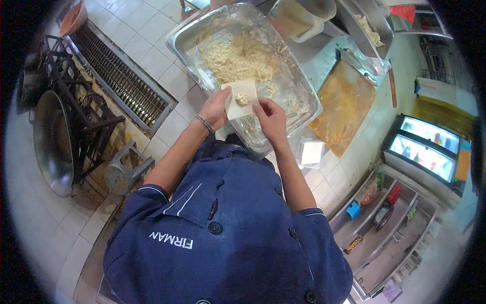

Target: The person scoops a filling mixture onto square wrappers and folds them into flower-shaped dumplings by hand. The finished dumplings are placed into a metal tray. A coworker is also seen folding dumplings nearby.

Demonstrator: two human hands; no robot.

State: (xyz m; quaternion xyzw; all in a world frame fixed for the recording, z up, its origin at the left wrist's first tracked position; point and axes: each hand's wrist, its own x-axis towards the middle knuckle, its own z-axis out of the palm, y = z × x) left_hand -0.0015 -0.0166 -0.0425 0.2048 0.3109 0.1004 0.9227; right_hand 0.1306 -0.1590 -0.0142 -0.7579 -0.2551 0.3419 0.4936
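Observation:
A square dough wrapper (238,111) lies on the fingers of my left hand (217,108), which grips its left side. A small lump of pale filling (242,99) sits near the wrapper's middle. My right hand (271,116) pinches the wrapper's right edge between thumb and fingers. Both hands are above the near part of a large rectangular metal tray (303,81). A mass of pale, sticky filling (239,57) is spread over the tray's bottom, with smears along its sides. A stack of square wrappers (312,152) in clear plastic is to the right of the tray.
Right of the tray lies a stained cutting board (343,108); a translucent plastic tub (300,22) and a metal container with pale pieces (385,41) stand behind. Left are a floor drain grate (121,72), a large wok (55,142) and a metal stool (127,167). Shelves (391,235) stand lower right.

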